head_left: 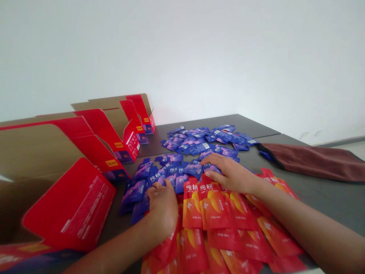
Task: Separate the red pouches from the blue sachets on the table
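Fingertips of the left hand [163, 207] hide among glossy blue foil sachets [159, 177]; red foil sachets [216, 213] run off the bottom edge.

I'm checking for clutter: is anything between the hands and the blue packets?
Nothing visible. The left hand and right hand both touch the blue packets directly, where these meet the red packets. The boxes stand off to the left.

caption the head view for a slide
Left hand and right hand among blue sachets and red sachets, red boxes alongside.
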The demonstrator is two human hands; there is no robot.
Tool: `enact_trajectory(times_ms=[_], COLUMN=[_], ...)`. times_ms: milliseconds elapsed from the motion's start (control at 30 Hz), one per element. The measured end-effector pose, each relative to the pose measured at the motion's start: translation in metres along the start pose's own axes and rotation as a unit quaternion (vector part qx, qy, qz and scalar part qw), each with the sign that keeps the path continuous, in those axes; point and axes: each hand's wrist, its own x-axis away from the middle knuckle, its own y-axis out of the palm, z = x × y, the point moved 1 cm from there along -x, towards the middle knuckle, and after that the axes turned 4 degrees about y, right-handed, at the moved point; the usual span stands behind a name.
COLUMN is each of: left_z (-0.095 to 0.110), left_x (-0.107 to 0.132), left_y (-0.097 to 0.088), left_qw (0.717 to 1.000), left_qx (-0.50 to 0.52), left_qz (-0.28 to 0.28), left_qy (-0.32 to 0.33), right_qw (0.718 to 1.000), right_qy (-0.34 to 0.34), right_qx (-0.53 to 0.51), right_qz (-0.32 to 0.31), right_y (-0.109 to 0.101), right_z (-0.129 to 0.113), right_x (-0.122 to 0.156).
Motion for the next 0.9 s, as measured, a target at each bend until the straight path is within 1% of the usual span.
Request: enact_trajectory(times_ms=[67,200,267,367,500,600,700,833,900], left_z=[0.0,-0.001,-0.001,-0.001,0.0,-0.001,-0.001,-0.001,-0.001], left_x=[-0.001,-0.003,-0.004,-0.004,-0.003,-0.002,-0.002,-0.005,-0.005], left_y=[0.0,0.003,0.004,0.004,0.002,0.001,0.002,0.004,0.003], left_qw=[1.0,1.0,1.0,1.0,1.0,1.0,1.0,1.0,1.0], left_qx=[0.0,-0.006,-0.01,-0.015,-0.01,-0.009,-0.012,-0.014,-0.015], left_qz=[0.002,0.002,-0.002,-0.005,-0.007,-0.005,-0.009,-0.01,-0.015], left_qy=[0.002,0.004,0.005,0.004,0.007,0.005,-0.001,0.0,-0.002], right_qw=[1.0,0.999,0.999,1.0,0.999,0.995,0.987,0.963,0.948], right_qy=[0.003,0.007,0.005,-0.002,-0.01,-0.017,-0.038,-0.074,-0.111], right_qx=[0.002,0.009,0.009,0.003,-0.028,-0.072,-0.14,-0.258,-0.299], right_qz=[-0.005,-0.036,-0.036,-0.01,0.043,0.073,0.075,0.029,0.002], right_y=[0.001,0.003,0.004,0.0,-0.012,-0.022,-0.032,-0.05,-0.062], right_z=[0.0,-0.001,-0.001,-0.002,-0.01,-0.021,-0.035,-0.065,-0.084], right_x=[0.0,0.002,0.002,0.001,0.0,0.005,0.014,0.024,0.027])
